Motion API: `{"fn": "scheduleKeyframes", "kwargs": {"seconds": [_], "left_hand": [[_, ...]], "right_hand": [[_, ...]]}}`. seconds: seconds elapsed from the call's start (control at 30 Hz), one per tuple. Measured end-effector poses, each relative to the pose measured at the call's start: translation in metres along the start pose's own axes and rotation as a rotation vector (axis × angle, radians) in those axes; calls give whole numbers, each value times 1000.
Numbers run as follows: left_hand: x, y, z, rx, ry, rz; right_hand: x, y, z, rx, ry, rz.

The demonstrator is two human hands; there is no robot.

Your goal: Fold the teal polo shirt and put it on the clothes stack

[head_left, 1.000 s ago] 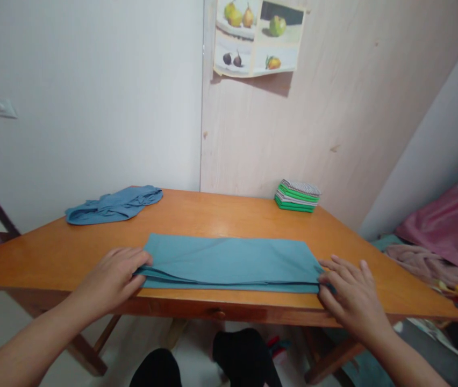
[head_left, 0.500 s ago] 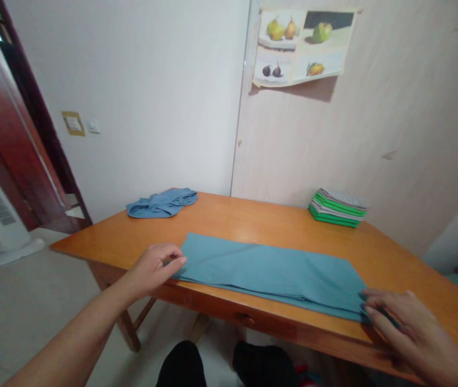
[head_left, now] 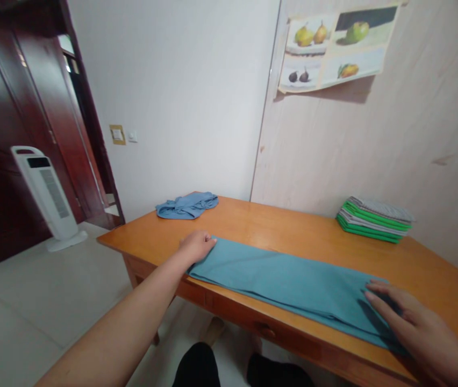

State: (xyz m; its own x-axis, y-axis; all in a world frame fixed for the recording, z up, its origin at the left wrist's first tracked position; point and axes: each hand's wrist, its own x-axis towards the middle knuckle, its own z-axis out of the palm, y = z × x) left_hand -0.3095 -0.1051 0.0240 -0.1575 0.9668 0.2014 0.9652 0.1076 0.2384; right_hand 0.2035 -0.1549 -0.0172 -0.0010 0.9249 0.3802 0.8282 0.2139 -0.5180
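Note:
A long teal cloth (head_left: pixel 289 282), folded into a narrow strip, lies along the near edge of the wooden table (head_left: pixel 293 231). My left hand (head_left: pixel 197 245) rests at the cloth's left end, fingers curled onto its corner. My right hand (head_left: pixel 418 328) lies flat on the cloth's right end with the fingers stretched out, pressing it down. Neither hand lifts the cloth off the table.
A crumpled blue garment (head_left: pixel 186 206) lies at the table's far left corner. A stack of folded green and grey cloths (head_left: pixel 374 219) sits at the back right by the wall. A white tower heater (head_left: pixel 49 196) stands on the floor left, near a dark door.
The view has swung left, bringing the door and heater in. My left hand stayed at the cloth's left end, and my right hand slid from the right edge onto the cloth, flat.

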Motion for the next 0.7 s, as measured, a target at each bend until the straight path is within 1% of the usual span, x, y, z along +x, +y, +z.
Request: {"fn": "scheduleKeyframes", "kwargs": {"seconds": [0.13,0.23,0.33,0.43,0.53,0.63,0.7], "left_hand": [[3,1,2,64,55,-22],[3,1,2,106,79,-42],[1,12,0,137,146,7],[-1,36,-4,103,211,167],[-4,68,-3,1,193,386],[-8,104,7,-119,143,625],[-13,127,17,-161,105,735]], "right_hand": [[-5,8,10,-86,-93,-9],[-8,12,12,-139,-110,-42],[-8,10,11,-162,-113,-47],[-2,1,11,-164,-99,-52],[8,-17,14,-149,-84,-93],[20,-41,22,-159,-92,-160],[24,-57,30,-193,-127,-193]]}}
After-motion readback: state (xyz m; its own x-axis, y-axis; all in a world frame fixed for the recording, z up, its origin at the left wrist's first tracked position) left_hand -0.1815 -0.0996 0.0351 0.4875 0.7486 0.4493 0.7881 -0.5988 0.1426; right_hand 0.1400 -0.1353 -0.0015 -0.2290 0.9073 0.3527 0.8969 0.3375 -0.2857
